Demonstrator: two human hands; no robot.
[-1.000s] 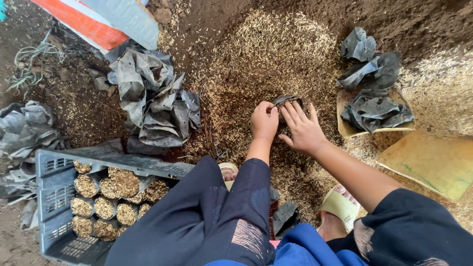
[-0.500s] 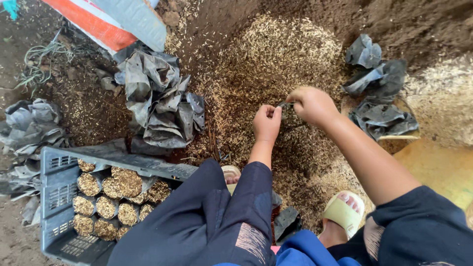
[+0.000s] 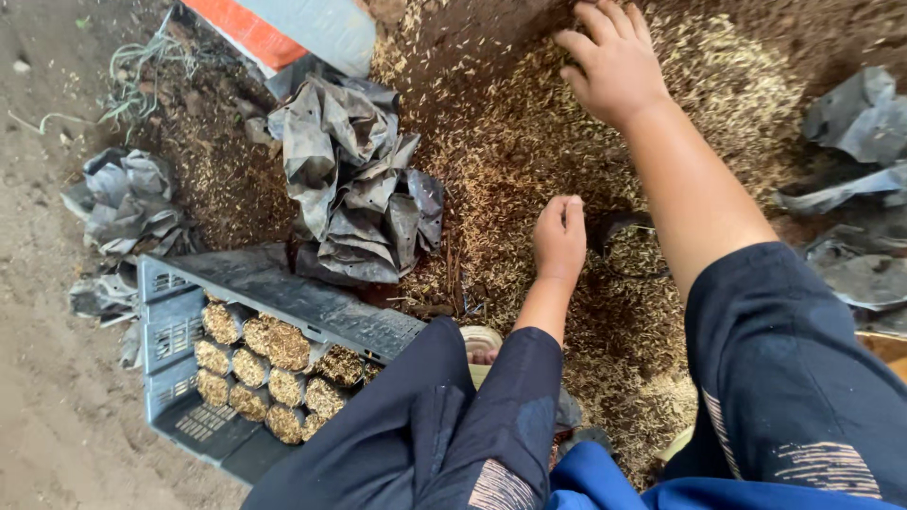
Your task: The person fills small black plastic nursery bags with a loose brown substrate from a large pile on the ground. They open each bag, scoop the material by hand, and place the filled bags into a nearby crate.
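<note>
Left hand [image 3: 559, 236] gripped the rim of a small black plastic nursery bag [image 3: 631, 247], fingers curled shut on its edge; bag stood open-mouthed on the heap of pale rice husk and dark soil [image 3: 510, 142], partly filled with the same mix. Right hand [image 3: 612, 59] reached well beyond the bag, palm down, fingers spread and pressed into the husk, holding nothing that could be seen. Hands were well apart. A pile of crumpled empty grey-black plastic bags [image 3: 354, 184] lay left of the heap. Near the person's knee sat a grey plastic slatted crate [image 3: 175, 326] holding husk-filled bags [image 3: 269, 364] packed side by side
</note>
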